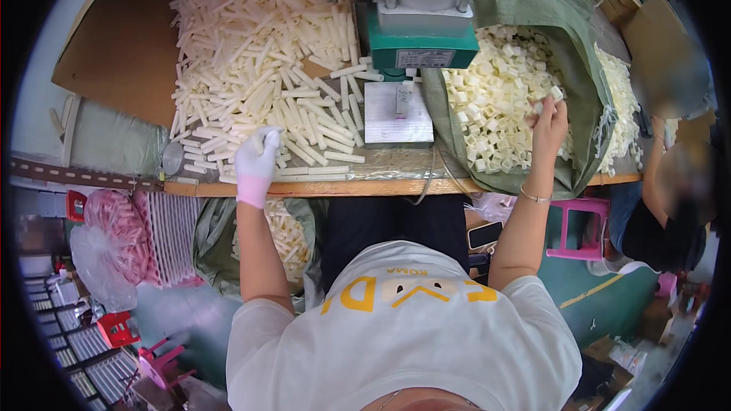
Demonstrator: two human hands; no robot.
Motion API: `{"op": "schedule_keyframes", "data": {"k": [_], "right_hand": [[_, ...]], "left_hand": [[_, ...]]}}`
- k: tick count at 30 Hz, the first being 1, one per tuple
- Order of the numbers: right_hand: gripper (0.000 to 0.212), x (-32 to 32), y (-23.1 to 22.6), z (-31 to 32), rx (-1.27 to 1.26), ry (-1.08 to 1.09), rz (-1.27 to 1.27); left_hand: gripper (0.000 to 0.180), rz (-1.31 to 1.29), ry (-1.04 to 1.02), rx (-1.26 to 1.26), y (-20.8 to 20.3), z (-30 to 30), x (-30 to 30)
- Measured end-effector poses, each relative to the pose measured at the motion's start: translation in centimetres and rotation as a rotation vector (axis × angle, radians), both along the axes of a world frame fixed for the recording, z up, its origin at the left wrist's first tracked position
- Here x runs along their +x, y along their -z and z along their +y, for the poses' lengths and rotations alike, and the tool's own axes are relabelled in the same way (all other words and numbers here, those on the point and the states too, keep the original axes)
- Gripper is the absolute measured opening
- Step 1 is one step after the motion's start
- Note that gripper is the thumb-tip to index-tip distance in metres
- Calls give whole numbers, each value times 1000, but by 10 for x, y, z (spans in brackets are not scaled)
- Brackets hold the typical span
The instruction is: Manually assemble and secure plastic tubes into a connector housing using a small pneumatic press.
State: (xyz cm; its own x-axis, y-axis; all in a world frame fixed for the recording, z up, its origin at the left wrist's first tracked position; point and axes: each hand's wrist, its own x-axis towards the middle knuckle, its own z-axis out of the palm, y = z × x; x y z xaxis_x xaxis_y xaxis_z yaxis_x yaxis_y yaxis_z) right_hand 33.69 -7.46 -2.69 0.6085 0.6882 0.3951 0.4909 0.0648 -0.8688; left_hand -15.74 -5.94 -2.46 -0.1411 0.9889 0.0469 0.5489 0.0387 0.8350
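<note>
My left hand, in a white glove with a pink cuff, rests at the near edge of a large heap of cream-coloured plastic tubes. Its fingers are curled in, and whatever they may hold is hidden. Bare, with a bracelet at the wrist, my right hand is raised over an open green woven sack. Between its fingertips it pinches a small cream square plastic piece. Many similar square pieces fill the sack below.
A green and grey press stands between heap and sack, with a pale metal block beneath it. Another sack of cream pieces sits below the wooden table edge. At the right, another person works near a pink stool.
</note>
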Motion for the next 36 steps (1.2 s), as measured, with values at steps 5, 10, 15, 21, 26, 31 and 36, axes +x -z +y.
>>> {"op": "schedule_keyframes", "data": {"k": [5, 10, 15, 21, 26, 31, 36], "right_hand": [[19, -32, -1, -23, -208, -194, 252], [26, -51, -2, -47, -253, -350, 361], [34, -90, -6, -39, -219, -548, 307], [31, -131, 2, 0, -225, -671, 472], [29, -156, -2, 19, -42, -676, 232], [28, -166, 4, 27, -72, -586, 104], [24, -161, 9, 24, -101, -574, 5]], "left_hand": [[24, 185, 153, 180, -13, 52, 25], [31, 520, 529, 86, -33, 70, 65], [37, 730, 569, 15, -9, 44, 82], [35, 905, 472, -161, -14, 26, 90], [37, 882, 408, -144, -11, 20, 92], [38, 898, 481, -150, -6, 22, 97], [27, 515, 268, 62, 10, 23, 74]]}}
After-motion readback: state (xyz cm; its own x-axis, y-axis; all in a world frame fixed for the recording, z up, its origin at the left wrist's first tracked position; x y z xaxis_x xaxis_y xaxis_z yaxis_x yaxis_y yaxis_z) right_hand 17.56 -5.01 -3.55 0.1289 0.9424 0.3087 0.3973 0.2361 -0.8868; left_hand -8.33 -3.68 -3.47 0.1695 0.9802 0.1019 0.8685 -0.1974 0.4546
